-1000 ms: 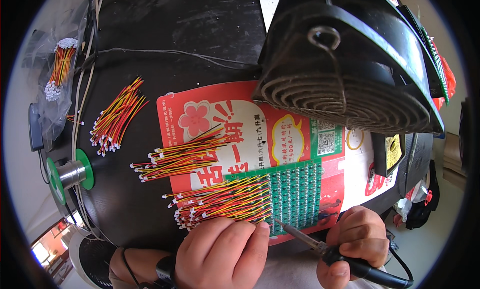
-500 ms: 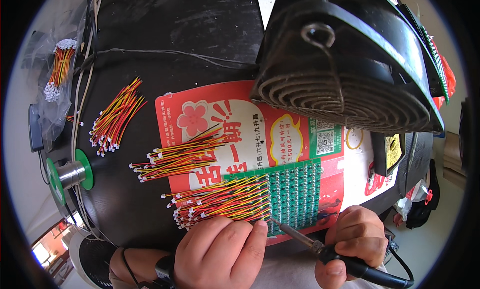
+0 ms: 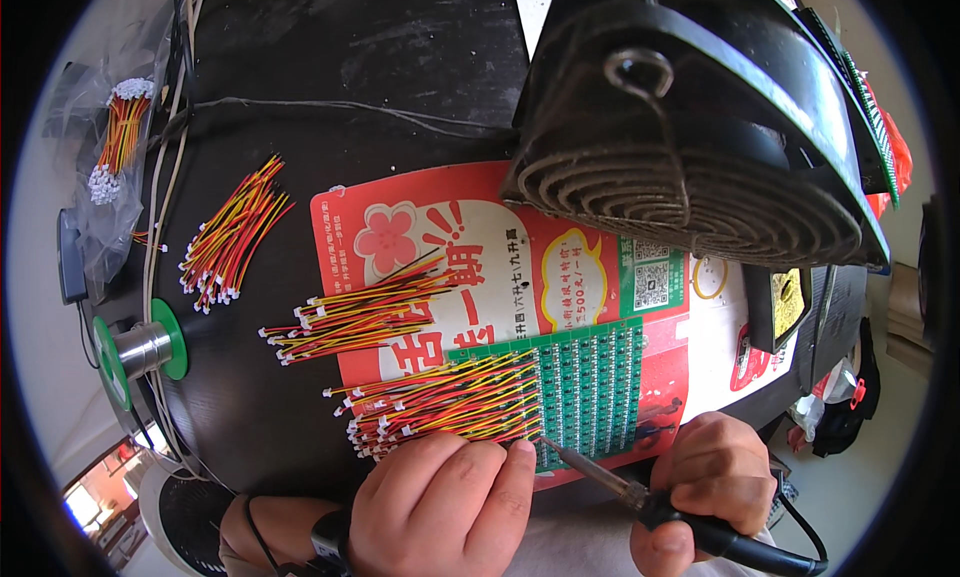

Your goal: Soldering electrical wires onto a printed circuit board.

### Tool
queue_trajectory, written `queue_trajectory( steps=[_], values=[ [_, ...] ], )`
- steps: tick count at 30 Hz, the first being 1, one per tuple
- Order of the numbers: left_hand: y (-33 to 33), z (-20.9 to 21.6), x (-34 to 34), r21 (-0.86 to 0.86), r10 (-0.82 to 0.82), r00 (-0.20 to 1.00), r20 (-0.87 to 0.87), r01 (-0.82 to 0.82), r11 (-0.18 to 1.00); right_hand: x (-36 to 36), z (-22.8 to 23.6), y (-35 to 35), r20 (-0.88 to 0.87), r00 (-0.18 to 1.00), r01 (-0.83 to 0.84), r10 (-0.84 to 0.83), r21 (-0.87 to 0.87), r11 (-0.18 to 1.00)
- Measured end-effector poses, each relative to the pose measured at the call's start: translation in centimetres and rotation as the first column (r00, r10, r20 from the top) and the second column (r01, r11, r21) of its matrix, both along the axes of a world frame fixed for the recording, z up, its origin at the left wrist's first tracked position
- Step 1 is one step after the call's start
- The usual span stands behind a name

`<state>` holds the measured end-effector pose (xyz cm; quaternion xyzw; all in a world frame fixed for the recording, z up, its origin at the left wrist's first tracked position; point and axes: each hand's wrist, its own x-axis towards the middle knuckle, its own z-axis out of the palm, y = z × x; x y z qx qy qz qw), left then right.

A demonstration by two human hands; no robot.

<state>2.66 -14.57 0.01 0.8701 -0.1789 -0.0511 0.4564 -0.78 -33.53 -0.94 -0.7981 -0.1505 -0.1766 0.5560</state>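
Observation:
A green circuit board panel lies on a red printed sheet, its rows of small parts showing on the right. Red, black and yellow wire leads with white plugs extend leftward from the panel. My left hand is closed at the panel's lower edge, thumb and finger pinching a wire lead by its end; the fingers hide most of it. Wrapped in my right hand is a soldering iron with a black handle. Its tip meets the panel just right of my left fingertips.
Loose wire leads lie in bundles above and left of the panel. A green solder spool stands at left near cables and a bag of leads. A large black fan overhangs the sheet at upper right.
Almost nothing differs. Both hands and the soldering iron stay in nearly the same place, with the tip still at the panel's lower edge.

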Motion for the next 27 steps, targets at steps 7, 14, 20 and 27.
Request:
queue_trajectory(
  steps=[7,14,20,27],
  values=[
    [0.9,-1.0,-0.4,0.125,-0.119,0.955,0.271,0.087,0.988,0.6,-2.2,1.3,0.089,0.994,0.053,-0.066,0.14,0.989],
    [1.6,-1.7,0.6,0.258,-0.307,0.889,0.34,0.226,0.939,-1.8,-2.3,1.4,0.146,0.938,0.311,-0.315,0.051,0.949],
    [3.3,-0.3,3.0,0.087,-0.193,0.937,0.292,0.175,0.981,-0.7,-0.8,0.4,0.137,0.98,0.128,-0.142,0.107,0.986],
    [6.5,0.6,6.9,0.225,0.211,0.918,0.335,-0.295,0.929,-2.4,-1.9,1.0,0.141,0.919,0.366,-0.369,0.048,0.929]
  ],
)
